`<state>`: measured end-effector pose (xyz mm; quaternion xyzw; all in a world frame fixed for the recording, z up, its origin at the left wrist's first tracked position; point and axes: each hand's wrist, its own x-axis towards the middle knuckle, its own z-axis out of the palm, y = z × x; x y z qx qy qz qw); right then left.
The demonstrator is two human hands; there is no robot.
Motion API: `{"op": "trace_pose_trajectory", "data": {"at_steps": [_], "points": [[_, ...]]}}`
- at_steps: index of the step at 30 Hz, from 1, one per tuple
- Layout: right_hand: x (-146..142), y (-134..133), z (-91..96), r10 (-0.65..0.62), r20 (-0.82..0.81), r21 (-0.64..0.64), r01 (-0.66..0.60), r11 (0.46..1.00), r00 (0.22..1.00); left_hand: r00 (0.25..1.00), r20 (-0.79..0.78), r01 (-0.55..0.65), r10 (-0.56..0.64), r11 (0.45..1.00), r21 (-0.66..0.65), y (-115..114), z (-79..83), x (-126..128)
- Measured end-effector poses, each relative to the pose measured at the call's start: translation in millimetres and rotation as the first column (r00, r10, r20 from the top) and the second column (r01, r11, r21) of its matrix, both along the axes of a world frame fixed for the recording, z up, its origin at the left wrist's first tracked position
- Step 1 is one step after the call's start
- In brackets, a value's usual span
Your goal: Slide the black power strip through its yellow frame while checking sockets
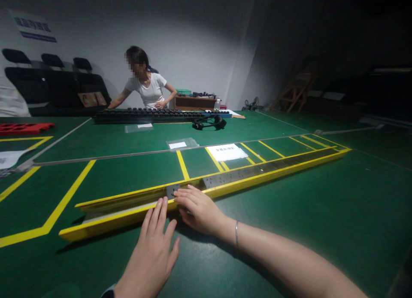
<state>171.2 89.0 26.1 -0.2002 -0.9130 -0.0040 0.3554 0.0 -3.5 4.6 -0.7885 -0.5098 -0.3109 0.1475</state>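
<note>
A long yellow channel (106, 227) with raised side walls lies slanting across the green table. A row of black socket modules (231, 174) fills its right stretch. One separate black socket module (171, 190) sits in the channel to the left of that row, with a gap between. My right hand (201, 208) reaches over the near wall, its bent fingertips on this module and its thumb outside the wall. My left hand (154, 244) has its fingers stretched out, their tips at the near wall just left of the right hand. The underside of the module is hidden.
Yellow tape lines (69, 197) mark the green table (128, 171). Behind the channel lie a paper sheet (226, 152) and a plastic bag (183, 144). Farther back are a black headset (209, 122), a long black rack (144, 116) and a person (149, 89).
</note>
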Motion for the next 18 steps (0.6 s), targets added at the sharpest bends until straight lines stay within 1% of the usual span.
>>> {"op": "trace_pose_trajectory", "data": {"at_steps": [5,8,12,18], "points": [[2.6,1.4,-1.2,-0.001,-0.032,0.002,0.001,1.000,0.999,1.000,0.005,0.002,-0.002,1.000,0.003,-0.7,0.5,-0.2],[0.7,-0.2,-3.2,-0.027,0.023,0.012,0.026,1.000,0.999,1.000,-0.008,-0.004,0.004,1.000,-0.002,-0.5,0.8,0.5],[-4.0,-3.8,-4.6,-0.115,0.084,0.019,0.114,0.993,0.990,0.999,-0.048,-0.010,0.009,1.000,0.000,-0.7,0.2,1.1],[-6.3,-4.8,-2.1,-0.142,0.100,0.025,0.140,0.990,0.985,0.999,-0.031,-0.004,0.004,1.000,-0.012,-0.3,-2.0,1.3]]}}
